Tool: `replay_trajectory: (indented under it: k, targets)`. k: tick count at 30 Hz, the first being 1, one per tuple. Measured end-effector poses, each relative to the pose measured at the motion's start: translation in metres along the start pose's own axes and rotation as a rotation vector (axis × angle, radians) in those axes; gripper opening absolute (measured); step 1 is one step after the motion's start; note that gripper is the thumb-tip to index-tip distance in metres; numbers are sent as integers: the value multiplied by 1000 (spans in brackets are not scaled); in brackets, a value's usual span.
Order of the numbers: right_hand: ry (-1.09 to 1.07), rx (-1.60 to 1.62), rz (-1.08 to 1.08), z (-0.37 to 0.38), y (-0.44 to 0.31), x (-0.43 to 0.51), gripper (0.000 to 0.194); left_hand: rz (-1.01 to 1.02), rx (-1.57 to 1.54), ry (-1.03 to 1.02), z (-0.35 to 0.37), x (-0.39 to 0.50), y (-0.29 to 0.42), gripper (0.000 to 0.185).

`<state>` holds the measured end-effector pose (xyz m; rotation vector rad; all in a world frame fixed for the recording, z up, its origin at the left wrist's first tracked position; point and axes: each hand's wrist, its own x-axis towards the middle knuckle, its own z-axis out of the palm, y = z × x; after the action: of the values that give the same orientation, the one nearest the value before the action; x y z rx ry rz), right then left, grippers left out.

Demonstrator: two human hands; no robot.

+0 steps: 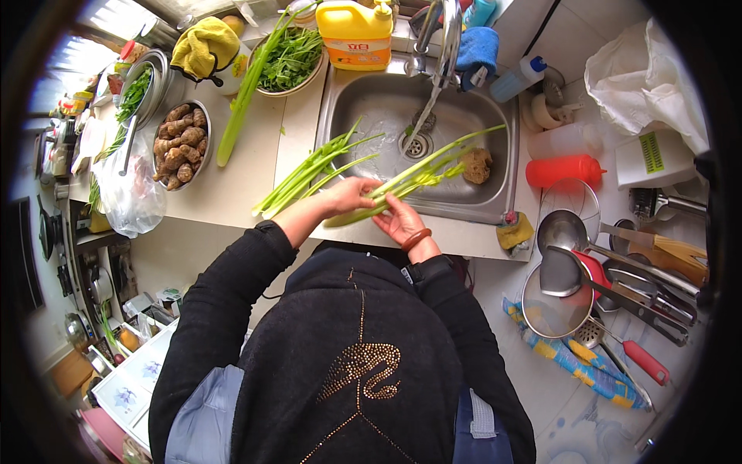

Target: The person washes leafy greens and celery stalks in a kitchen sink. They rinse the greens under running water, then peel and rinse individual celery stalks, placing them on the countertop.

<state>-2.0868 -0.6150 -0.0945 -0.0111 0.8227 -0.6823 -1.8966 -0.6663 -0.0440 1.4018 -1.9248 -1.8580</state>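
Observation:
My left hand (352,195) grips a leafy celery stalk (426,168) from above, close to the sink's front edge. Just to its right, my right hand (401,221) holds the same stalk, with the thumb against its side. The stalk slants over the stainless-steel sink (362,104), its thin tip reaching toward the right wall. Beside my left hand, several trimmed celery stalks (307,174) lie across the counter and the sink's left rim. Water runs from the faucet (447,52) onto the drain strainer (416,145). A brown scrubber (477,166) rests in the sink's right side.
Left on the counter are a bowl of taro (181,145), a long celery stalk (237,124) and a bowl of greens (290,61). A yellow detergent jug (355,37) stands behind the sink. A red squeeze bottle (562,171) and hanging utensils, including a ladle (561,229), are at right.

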Motion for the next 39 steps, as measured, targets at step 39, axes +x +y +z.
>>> replay_trajectory:
  k: [39]
  targets:
    - [153, 312, -306, -25, -6, 9, 19, -252, -928, -94, -2, -7, -28, 47]
